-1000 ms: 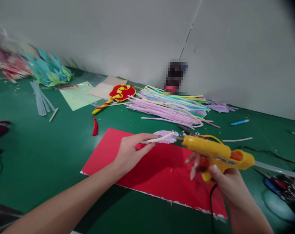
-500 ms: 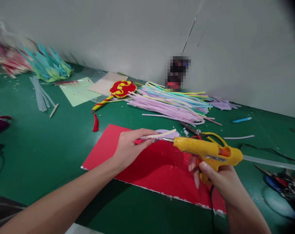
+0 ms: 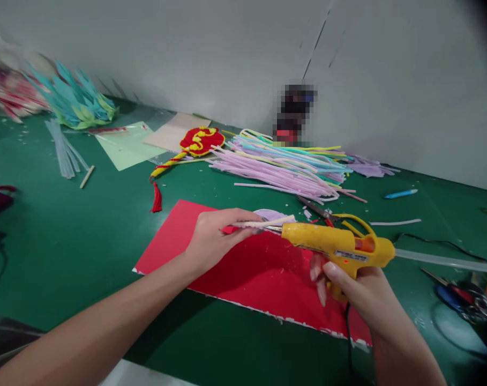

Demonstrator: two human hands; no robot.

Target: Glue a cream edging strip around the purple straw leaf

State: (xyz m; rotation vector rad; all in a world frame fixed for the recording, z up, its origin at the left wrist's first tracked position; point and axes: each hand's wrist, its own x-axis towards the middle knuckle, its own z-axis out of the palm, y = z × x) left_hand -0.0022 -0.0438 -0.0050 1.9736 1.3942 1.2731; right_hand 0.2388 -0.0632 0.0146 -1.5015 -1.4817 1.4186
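My left hand pinches a cream pipe cleaner over the red board. A rounded lavender piece shows just behind the strip; whether the fingers also hold it, I cannot tell. My right hand is wrapped round the grip of a yellow hot glue gun. Its metal nozzle lies along the underside of the pipe cleaner, close to my left fingertips. A clear glue stick sticks out of the gun's back end.
Scissors with yellow handles lie behind the gun. Farther back are bundled pastel pipe cleaners and a red-and-yellow fan ornament. Spare glue sticks lie left, pliers and other tools right. The gun's cord hangs down in front.
The glue gun has moved slightly left, bringing its nozzle closer to my left fingertips and under the pipe cleaner. My left hand keeps its pinch. The whole view has shifted a little.
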